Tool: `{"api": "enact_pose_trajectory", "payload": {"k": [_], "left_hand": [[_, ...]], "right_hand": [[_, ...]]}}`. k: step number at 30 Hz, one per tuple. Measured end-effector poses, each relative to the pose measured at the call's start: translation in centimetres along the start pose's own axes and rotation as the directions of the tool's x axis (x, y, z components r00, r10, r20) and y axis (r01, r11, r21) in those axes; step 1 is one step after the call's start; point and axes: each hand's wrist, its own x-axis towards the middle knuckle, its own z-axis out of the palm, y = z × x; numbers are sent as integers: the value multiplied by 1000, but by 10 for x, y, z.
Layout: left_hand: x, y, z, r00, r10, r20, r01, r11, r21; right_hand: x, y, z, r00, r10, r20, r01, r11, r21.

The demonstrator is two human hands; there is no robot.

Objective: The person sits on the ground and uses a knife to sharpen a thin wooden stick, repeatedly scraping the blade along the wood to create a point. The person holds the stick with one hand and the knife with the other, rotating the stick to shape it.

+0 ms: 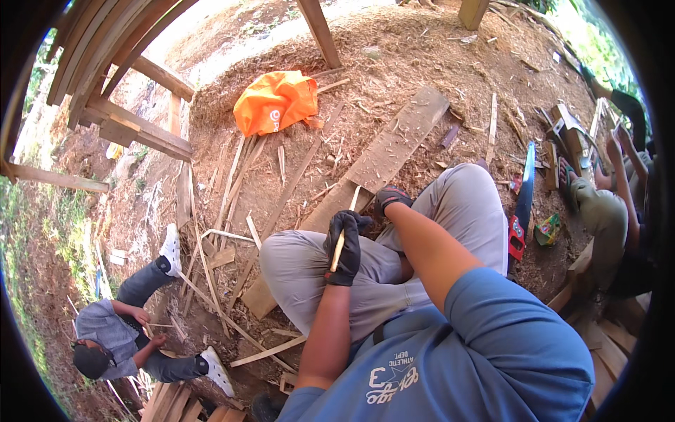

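My left hand [344, 243], in a black glove, is wrapped round a thin pale wooden stick [338, 252] above my left thigh. The stick slants upright through the grip, its upper end rising past the fingers beside a wide board. My right hand [392, 199], in a dark glove with red trim, is closed in front of my right knee, to the right of the stick's upper end. Whatever it holds is hidden from view. Under and beyond both hands lies the wide wooden board [401, 139], strewn with shavings.
An orange bag [275, 103] lies beyond the board. A handsaw [522, 211] with a red handle rests right of my knee, by a green packet [547, 230]. One person [119, 330] sits at left with sticks, another [598, 218] at far right. A timber frame [140, 130] stands upper left.
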Motion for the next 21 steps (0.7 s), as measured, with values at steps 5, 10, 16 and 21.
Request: {"api": "enact_pose_trajectory", "payload": {"k": [5, 10, 16, 21], "left_hand": [[0, 5, -16, 999, -46, -7, 46, 995, 84], [-2, 6, -16, 996, -61, -68, 65, 996, 59], [3, 7, -15, 998, -59, -37, 63, 990, 126], [5, 7, -13, 998, -38, -46, 42, 995, 92]], "right_hand": [[-20, -7, -5, 992, -119, -37, 119, 993, 12], [-50, -25, -32, 990, -141, 11, 140, 989, 41], [-26, -18, -10, 1000, -27, -9, 27, 1000, 3], [-17, -17, -8, 999, 19, 49, -19, 1000, 15]]}}
